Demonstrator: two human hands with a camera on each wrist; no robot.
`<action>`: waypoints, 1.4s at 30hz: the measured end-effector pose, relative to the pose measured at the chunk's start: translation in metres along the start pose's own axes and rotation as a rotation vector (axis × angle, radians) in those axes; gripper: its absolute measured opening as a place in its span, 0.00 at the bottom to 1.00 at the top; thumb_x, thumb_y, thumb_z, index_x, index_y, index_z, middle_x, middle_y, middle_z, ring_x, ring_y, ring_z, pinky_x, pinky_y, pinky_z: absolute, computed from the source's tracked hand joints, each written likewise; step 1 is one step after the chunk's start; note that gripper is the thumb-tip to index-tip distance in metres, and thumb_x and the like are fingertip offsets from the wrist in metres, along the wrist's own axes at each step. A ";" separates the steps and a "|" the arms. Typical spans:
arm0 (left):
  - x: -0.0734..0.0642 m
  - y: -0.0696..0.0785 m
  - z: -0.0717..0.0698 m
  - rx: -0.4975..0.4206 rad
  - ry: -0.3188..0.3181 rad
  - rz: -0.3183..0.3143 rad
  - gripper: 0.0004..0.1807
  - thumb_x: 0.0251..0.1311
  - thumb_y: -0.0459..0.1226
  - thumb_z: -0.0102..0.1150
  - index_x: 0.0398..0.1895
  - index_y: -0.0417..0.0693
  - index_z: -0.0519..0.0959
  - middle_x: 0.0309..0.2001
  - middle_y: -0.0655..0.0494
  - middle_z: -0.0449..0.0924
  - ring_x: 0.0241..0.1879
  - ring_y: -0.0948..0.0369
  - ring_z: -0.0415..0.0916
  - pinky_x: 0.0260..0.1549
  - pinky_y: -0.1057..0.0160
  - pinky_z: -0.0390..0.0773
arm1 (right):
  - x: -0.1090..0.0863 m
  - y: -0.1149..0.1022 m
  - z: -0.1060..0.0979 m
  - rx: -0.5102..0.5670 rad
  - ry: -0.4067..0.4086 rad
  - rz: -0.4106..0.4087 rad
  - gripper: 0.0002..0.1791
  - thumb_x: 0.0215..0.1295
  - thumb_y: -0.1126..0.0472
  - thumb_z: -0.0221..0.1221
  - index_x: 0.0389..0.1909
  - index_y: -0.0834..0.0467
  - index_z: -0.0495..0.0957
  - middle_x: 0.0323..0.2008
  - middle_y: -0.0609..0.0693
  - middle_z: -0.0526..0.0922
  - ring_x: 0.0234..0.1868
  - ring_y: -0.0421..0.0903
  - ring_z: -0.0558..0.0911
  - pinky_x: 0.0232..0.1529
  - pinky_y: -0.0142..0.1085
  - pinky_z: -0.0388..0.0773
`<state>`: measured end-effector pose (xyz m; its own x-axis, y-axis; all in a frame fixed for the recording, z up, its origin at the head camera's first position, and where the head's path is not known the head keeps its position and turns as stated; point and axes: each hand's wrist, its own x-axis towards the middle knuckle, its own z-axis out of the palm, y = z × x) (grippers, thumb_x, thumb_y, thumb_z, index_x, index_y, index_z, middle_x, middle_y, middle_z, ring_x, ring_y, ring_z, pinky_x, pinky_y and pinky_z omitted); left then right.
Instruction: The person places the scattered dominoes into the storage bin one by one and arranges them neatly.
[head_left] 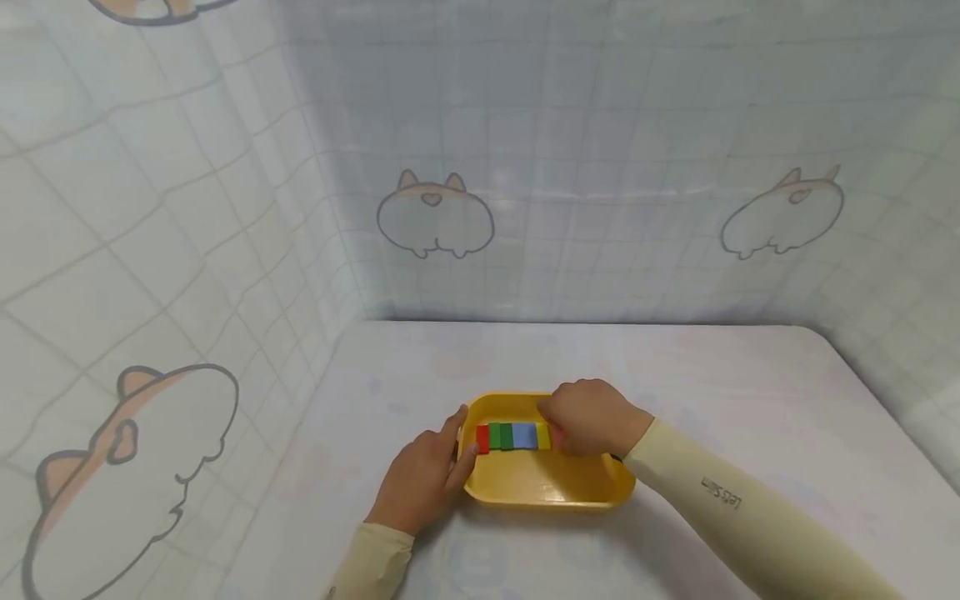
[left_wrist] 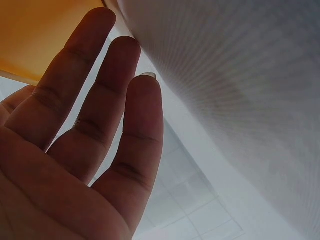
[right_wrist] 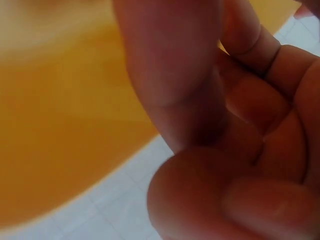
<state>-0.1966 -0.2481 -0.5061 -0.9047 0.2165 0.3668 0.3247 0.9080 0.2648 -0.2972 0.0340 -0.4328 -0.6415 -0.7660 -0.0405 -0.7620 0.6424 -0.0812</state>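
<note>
A yellow plastic tray (head_left: 555, 492) with rounded corners sits on the table. Inside it stands a row of small flat blocks: a red block (head_left: 482, 439) at the left, green ones (head_left: 500, 436), light blue (head_left: 524, 436) and yellow (head_left: 543, 437). My left hand (head_left: 423, 475) holds the tray's left rim, thumb over the edge; in the left wrist view its other fingers (left_wrist: 142, 115) extend outside the wall. At the row's right end, my right hand (head_left: 600, 417) reaches in with curled fingers and pinches a reddish block (head_left: 556, 436), mostly hidden by the hand.
The pale table (head_left: 720, 392) extends around the tray. White grid-patterned sheets (head_left: 600, 167) with cartoon animal drawings hang behind and at the sides. A beige sleeve (head_left: 720, 492) covers the right forearm, crossing over the tray's right side.
</note>
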 end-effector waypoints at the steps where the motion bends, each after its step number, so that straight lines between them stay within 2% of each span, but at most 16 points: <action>1: 0.001 0.000 -0.001 -0.001 0.003 0.003 0.34 0.78 0.58 0.51 0.78 0.48 0.70 0.24 0.67 0.64 0.24 0.65 0.65 0.27 0.63 0.74 | 0.001 0.001 0.001 -0.004 -0.003 0.001 0.15 0.55 0.63 0.70 0.23 0.46 0.72 0.18 0.39 0.70 0.21 0.41 0.69 0.23 0.36 0.68; 9: 0.004 0.000 -0.002 0.005 -0.013 -0.002 0.35 0.78 0.58 0.51 0.78 0.48 0.69 0.24 0.68 0.65 0.24 0.65 0.65 0.28 0.63 0.73 | 0.009 0.004 0.007 -0.008 -0.021 0.001 0.13 0.56 0.64 0.69 0.25 0.48 0.73 0.18 0.41 0.69 0.21 0.42 0.68 0.22 0.36 0.65; 15: 0.007 0.001 -0.002 0.006 -0.011 -0.001 0.35 0.78 0.58 0.52 0.78 0.48 0.69 0.24 0.68 0.65 0.24 0.65 0.65 0.28 0.63 0.73 | 0.009 0.006 0.011 -0.013 0.011 -0.019 0.13 0.55 0.65 0.68 0.24 0.49 0.73 0.17 0.40 0.68 0.19 0.41 0.67 0.20 0.35 0.64; 28: 0.008 0.003 0.001 0.010 -0.013 -0.007 0.34 0.78 0.57 0.52 0.77 0.47 0.70 0.23 0.67 0.64 0.24 0.65 0.65 0.29 0.62 0.73 | 0.005 0.008 0.015 0.023 0.035 -0.020 0.13 0.56 0.66 0.68 0.26 0.49 0.74 0.18 0.38 0.69 0.20 0.41 0.70 0.21 0.36 0.68; 33: 0.009 0.004 0.000 0.006 -0.014 -0.009 0.34 0.78 0.56 0.53 0.77 0.47 0.70 0.23 0.67 0.64 0.23 0.65 0.64 0.28 0.63 0.72 | -0.002 0.008 0.013 0.061 0.023 0.013 0.10 0.57 0.62 0.71 0.29 0.48 0.77 0.20 0.35 0.71 0.23 0.41 0.73 0.24 0.36 0.71; 36: 0.009 0.005 0.000 -0.002 -0.018 -0.010 0.34 0.78 0.57 0.52 0.77 0.47 0.70 0.23 0.67 0.64 0.24 0.65 0.64 0.29 0.63 0.73 | -0.007 0.008 0.006 0.088 0.019 0.037 0.08 0.60 0.58 0.71 0.32 0.49 0.79 0.23 0.36 0.74 0.26 0.42 0.74 0.27 0.38 0.73; 39: 0.008 0.004 -0.001 -0.007 -0.019 -0.008 0.34 0.78 0.57 0.51 0.77 0.46 0.70 0.23 0.67 0.64 0.24 0.65 0.65 0.29 0.62 0.74 | -0.014 0.009 -0.001 0.098 0.044 0.047 0.07 0.64 0.54 0.70 0.38 0.50 0.82 0.28 0.40 0.79 0.28 0.42 0.74 0.30 0.39 0.74; 42: 0.008 0.003 -0.001 0.002 -0.024 -0.014 0.35 0.79 0.58 0.50 0.77 0.46 0.69 0.23 0.67 0.64 0.24 0.64 0.65 0.29 0.62 0.74 | -0.022 0.011 -0.005 0.091 0.087 0.039 0.11 0.68 0.49 0.68 0.43 0.51 0.84 0.32 0.41 0.83 0.30 0.41 0.75 0.32 0.39 0.76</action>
<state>-0.2022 -0.2443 -0.5014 -0.9157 0.2119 0.3416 0.3109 0.9120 0.2677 -0.2921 0.0578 -0.4275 -0.6784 -0.7335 0.0410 -0.7281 0.6637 -0.1714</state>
